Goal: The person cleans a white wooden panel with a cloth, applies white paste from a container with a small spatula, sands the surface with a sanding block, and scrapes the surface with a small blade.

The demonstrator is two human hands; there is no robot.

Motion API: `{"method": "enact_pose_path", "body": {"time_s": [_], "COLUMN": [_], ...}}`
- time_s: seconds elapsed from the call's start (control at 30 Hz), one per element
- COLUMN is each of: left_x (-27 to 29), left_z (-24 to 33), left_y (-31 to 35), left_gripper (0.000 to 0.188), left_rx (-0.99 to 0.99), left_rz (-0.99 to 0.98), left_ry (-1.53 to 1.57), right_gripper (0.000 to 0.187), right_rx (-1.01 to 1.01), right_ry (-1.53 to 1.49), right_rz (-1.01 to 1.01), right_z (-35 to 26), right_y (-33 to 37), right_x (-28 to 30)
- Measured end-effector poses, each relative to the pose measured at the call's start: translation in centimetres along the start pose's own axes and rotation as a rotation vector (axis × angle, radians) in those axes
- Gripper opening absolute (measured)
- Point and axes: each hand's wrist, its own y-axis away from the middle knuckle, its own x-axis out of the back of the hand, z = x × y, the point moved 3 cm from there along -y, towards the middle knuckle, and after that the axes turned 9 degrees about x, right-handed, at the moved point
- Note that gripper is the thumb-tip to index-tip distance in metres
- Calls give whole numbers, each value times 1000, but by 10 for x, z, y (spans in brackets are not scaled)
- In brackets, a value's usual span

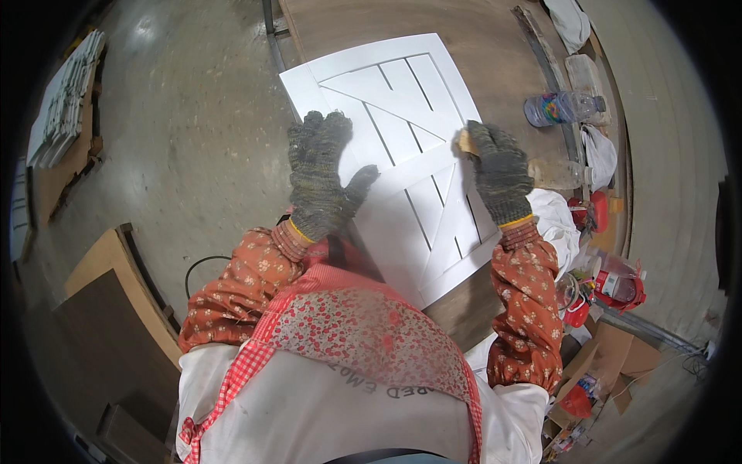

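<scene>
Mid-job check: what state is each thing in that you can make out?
White panel: lying on the table, grooved face up.
Left hand: gloved, open, thumb spread, at the panel's left edge.
Right hand: gloved, closed on a tan piece at the panel's right edge.
Cardboard box: open, things inside.
White boards: stacked.
Labelled bottle: capped or not, unclear.

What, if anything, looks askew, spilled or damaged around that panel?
The white panel sits askew on the brown table, its upper-left corner apparently jutting past the edge. I see no clear spill or damage there.
</scene>
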Motion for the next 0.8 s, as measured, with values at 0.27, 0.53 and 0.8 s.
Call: {"method": "enact_pose_path", "body": {"time_s": [0.27, 0.53, 0.8], "left_x": [3, 3, 2], "left_z": [1, 0, 0], "left_y": [0, 0, -1], "left_gripper": [60, 61, 61], "left_rx": [15, 21, 33], "left_rz": [-18, -7, -13], "left_ry": [27, 56, 84], "right_gripper": [36, 37, 44], "right_rx": [108, 52, -147], "right_ry": [-82, -25, 24], "right_rz": [21, 20, -71], "right_z": [-13, -17, -7], "right_y": [-8, -12, -3], "right_x": [0, 8, 5]}}
